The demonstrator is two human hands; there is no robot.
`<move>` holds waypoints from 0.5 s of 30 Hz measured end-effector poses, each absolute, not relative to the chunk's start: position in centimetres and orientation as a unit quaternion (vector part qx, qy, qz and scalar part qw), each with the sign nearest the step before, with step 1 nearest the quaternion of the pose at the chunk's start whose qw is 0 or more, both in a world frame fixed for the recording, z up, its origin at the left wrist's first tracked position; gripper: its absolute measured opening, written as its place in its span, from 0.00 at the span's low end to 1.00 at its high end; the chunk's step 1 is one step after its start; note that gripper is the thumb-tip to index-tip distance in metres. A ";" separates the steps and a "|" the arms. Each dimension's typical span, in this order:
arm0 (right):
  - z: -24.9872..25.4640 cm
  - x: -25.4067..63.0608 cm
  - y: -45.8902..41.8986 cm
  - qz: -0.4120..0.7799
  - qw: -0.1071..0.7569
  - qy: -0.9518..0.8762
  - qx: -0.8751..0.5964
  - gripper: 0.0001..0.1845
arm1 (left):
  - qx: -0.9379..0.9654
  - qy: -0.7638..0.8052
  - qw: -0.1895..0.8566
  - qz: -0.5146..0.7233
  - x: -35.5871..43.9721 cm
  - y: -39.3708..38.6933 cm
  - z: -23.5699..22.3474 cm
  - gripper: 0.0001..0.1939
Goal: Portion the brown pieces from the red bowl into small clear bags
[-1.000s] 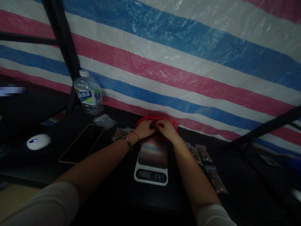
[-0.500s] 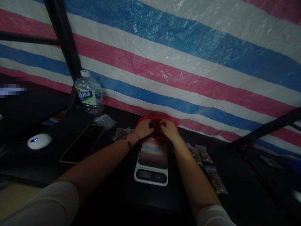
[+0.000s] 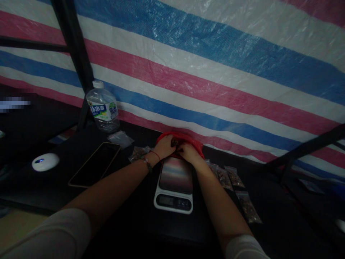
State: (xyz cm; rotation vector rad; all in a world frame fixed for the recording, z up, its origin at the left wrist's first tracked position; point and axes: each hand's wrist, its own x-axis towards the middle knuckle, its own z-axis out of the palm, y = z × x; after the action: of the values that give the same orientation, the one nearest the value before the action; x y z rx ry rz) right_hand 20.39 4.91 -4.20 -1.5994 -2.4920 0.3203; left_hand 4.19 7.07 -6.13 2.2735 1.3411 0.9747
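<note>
A red plastic bag lies spread open behind the kitchen scale, with dark brown contents partly visible inside. My left hand reaches into its left side, fingers curled by a small dark, glinting thing whose kind I cannot make out. Beside it, at the bag's front edge, my right hand has its fingers bent and pressed together; what they hold is hidden. The scale's reflective plate carries nothing, and its display is too dark to read.
Filled zip bags lie to the right, another filled bag by my left wrist. On the left are a phone, a white mouse-like device, clear empty bags and a large plastic bottle. A striped tarp hangs behind.
My right hand has moved left and slightly toward me within the red bag, closer to my left hand. The bag's right side has shifted a little. My left hand stays nearly in place.
</note>
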 end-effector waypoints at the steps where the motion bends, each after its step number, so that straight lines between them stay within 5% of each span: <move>1: -4.1 20.5 4.9 0.106 0.079 -0.833 -0.537 0.13 | 0.797 0.473 0.161 0.340 4.2 7.1 -6.1 0.13; 6: -3.5 20.9 4.9 0.130 0.116 -0.806 -0.566 0.14 | 0.805 0.472 0.159 0.321 4.0 6.9 -5.9 0.14; 15: -2.3 20.8 4.7 0.089 0.325 -0.754 -0.564 0.09 | 0.827 0.435 0.190 0.300 4.1 6.3 -5.4 0.15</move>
State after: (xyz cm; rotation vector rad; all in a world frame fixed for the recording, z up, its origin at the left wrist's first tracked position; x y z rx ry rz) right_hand 20.78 4.70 -2.34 -1.4795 -1.9772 0.2344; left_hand 4.12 6.26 -5.38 2.3250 1.2234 0.8423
